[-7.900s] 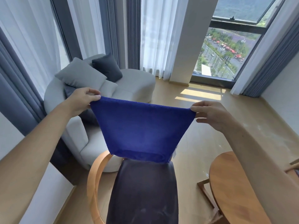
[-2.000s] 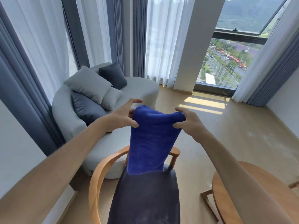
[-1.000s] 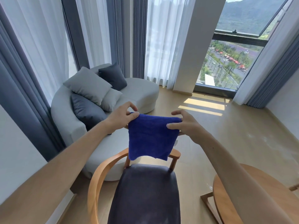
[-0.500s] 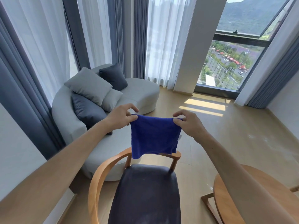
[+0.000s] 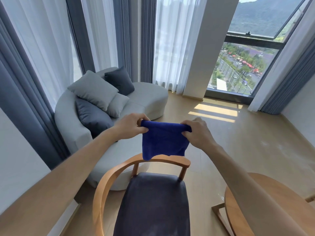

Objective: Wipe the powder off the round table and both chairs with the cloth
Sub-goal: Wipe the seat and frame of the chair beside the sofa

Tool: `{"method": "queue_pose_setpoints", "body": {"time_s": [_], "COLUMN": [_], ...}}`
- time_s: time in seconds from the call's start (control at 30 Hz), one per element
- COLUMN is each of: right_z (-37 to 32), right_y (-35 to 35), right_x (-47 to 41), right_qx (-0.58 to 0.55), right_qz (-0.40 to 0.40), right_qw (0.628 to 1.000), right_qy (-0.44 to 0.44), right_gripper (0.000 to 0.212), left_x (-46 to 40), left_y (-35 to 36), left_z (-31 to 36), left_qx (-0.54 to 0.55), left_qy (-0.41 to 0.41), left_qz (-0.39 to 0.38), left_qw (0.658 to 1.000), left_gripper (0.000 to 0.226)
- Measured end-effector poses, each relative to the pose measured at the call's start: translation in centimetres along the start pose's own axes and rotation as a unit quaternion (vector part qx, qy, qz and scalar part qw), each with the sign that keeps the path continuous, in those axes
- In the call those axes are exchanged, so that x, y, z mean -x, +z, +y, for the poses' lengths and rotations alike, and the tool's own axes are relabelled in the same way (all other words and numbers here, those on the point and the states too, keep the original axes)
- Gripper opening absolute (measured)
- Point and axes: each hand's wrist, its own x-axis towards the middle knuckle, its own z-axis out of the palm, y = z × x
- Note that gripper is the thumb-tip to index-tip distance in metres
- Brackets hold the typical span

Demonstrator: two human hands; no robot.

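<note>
Now both hands, left (image 5: 129, 127) and right (image 5: 196, 133), pinching the cloth (image 5: 164, 140), folded smaller than before, above the chair (image 5: 153, 198).

The folded cloth (image 5: 164, 140) is deep royal blue, plain. Just below it, the chair (image 5: 153, 201) has a light honey wood frame and a dark charcoal seat dusted with faint pale streaks. Beyond the chair, the curved sofa (image 5: 146, 97) is pale grey, with light grey and slate cushions.
</note>
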Motion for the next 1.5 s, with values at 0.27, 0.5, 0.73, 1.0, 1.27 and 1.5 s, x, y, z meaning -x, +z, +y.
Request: {"method": "queue_pose_setpoints", "body": {"time_s": [0.27,0.5,0.73,1.0,1.27,1.5], "right_z": [-0.6,-0.7,-2.5,-5.5,-3.4,-2.4], "right_y": [-0.5,0.7,3.3,2.9,2.5,0.9], "right_x": [0.1,0.5,0.5,1.4,2.0,1.4], "right_qx": [-0.118,-0.158,-0.13,-0.362,-0.351,-0.412], "right_qz": [-0.013,0.021,0.059,-0.072,-0.008,0.048], "right_qw": [0.992,0.984,0.977,0.917,0.931,0.905], "right_qy": [0.034,0.078,0.157,0.151,0.103,0.101], "right_gripper": [0.014,0.009,0.008,0.012,0.029,0.026], "left_x": [-0.1,0.3,0.2,0.1,0.7,2.5], "left_y": [0.2,0.6,3.2,5.5,5.3,7.9], "left_z": [-0.2,-0.5,1.2,4.9,4.1,1.0], "left_qx": [0.042,0.123,-0.019,0.216,0.305,0.079], "left_qy": [-0.057,-0.094,-0.144,-0.183,-0.096,-0.022], "left_qz": [-0.008,0.001,0.071,-0.023,-0.025,-0.018], "left_qw": [0.997,0.988,0.987,0.959,0.947,0.996], "left_gripper": [0.008,0.01,0.01,0.016,0.05,0.026]}}
